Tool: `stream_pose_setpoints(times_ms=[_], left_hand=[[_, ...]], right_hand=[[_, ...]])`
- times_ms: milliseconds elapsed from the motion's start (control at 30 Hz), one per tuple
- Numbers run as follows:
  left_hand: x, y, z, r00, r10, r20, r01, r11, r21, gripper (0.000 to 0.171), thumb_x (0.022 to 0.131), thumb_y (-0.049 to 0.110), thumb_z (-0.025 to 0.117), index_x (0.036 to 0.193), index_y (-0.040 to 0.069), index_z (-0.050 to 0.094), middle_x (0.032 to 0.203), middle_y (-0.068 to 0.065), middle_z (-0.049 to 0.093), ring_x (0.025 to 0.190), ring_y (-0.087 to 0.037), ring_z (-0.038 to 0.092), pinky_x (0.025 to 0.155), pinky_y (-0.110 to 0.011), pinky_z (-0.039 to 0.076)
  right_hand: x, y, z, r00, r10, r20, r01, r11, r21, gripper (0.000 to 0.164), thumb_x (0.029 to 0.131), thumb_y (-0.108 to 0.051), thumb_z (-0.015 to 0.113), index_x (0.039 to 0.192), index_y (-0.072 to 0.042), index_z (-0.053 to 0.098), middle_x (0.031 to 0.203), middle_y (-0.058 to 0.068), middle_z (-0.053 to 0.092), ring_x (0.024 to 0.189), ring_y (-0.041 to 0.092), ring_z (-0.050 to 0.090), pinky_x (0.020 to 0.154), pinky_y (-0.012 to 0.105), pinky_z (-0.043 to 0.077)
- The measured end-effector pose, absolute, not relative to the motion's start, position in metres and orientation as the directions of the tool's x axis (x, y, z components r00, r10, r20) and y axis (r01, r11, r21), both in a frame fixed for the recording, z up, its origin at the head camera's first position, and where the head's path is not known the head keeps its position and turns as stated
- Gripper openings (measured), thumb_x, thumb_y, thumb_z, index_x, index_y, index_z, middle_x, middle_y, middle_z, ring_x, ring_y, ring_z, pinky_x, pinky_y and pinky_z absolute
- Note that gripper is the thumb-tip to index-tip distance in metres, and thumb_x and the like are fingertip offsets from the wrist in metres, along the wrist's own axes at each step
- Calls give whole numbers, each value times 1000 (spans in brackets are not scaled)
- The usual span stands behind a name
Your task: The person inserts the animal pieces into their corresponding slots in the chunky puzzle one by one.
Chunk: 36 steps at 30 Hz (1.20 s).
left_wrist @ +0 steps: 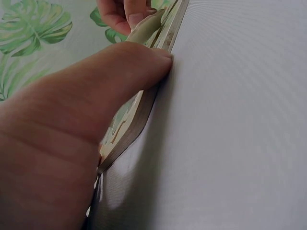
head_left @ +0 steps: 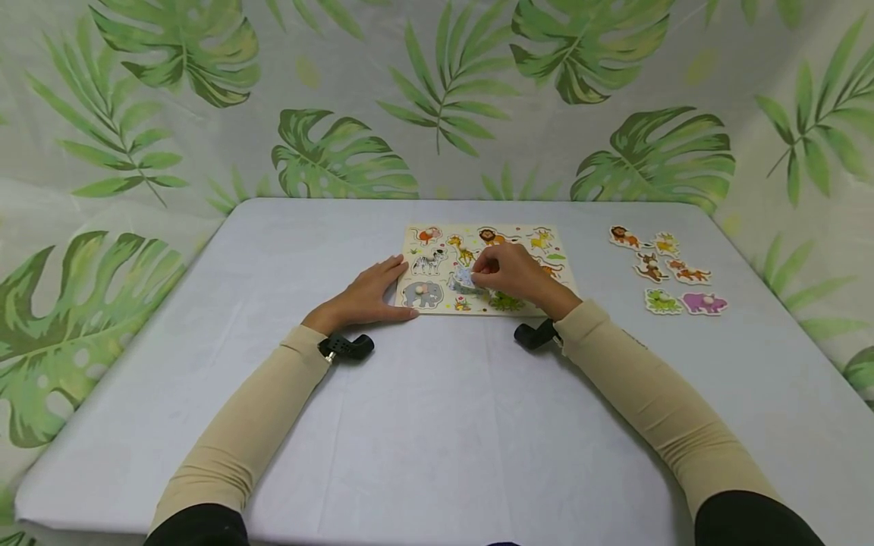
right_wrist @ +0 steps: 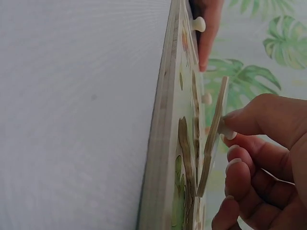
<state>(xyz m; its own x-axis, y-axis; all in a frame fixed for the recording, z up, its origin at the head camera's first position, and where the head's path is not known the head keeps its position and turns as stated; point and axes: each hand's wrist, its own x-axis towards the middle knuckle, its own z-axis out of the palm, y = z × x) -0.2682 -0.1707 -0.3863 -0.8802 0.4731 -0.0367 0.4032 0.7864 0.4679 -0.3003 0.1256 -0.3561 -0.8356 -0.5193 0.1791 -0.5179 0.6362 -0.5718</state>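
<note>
Puzzle board: left edge touched by outspread left hand; tilted piece above centre pinched by right hand, probably for fitting, levelling needed.

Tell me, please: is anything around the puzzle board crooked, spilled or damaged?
Only one tilted piece looks askew: the right hand pinches it over the puzzle board, so it does not lie flat. Six loose pieces lie off the board; no spill or damage shows.

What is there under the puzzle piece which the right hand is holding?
The puzzle board lies under the tilted puzzle piece. Anything printed directly beneath it is covered from sight.
</note>
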Motion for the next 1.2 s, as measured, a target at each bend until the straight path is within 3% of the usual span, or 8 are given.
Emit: stream_pose_setpoints(times_ms=[1200], left_hand=[[-268, -171, -386, -877, 480, -25, 418, 787, 454, 101, 80, 58, 67, 155, 10, 20, 162, -6, 10, 147, -28, 7, 116, -51, 13]], right_hand=[[-305, 115, -358, -820, -557, 129, -523, 640, -562, 7, 86, -15, 72, 85, -8, 72, 80, 4, 67, 74, 17, 59, 70, 32, 48]])
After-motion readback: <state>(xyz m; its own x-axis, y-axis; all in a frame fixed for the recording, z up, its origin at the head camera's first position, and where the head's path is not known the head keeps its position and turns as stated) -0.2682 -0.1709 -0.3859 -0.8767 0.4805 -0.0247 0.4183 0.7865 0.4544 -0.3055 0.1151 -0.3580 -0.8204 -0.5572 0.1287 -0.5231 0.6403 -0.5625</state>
